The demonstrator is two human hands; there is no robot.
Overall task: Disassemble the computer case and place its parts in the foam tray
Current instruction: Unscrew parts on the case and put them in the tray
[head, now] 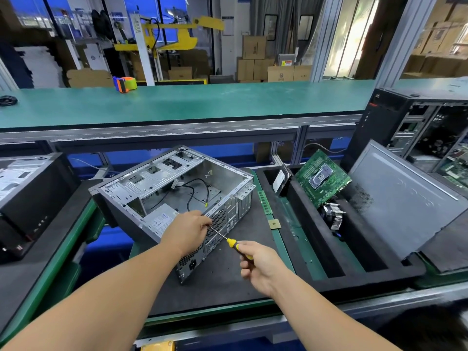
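An open grey computer case [162,183] lies on its side on a dark mat, with loose black cables and a power supply [162,219] inside. My left hand [188,230] grips the case's rear edge by the fan grille. My right hand [260,267] holds a yellow-and-black screwdriver [234,245]; its shaft points at the rear panel, and my left hand hides the tip. To the right, the black foam tray [306,239] holds a green motherboard [321,178], a hard drive [281,182], a heatsink fan [333,215] and a grey side panel [402,198].
A RAM stick [264,202] and a CPU chip [274,224] lie between the case and the tray. Other computer towers stand at the far left [30,196] and the far right [417,127]. A green shelf [177,105] with a tape dispenser [125,84] runs behind.
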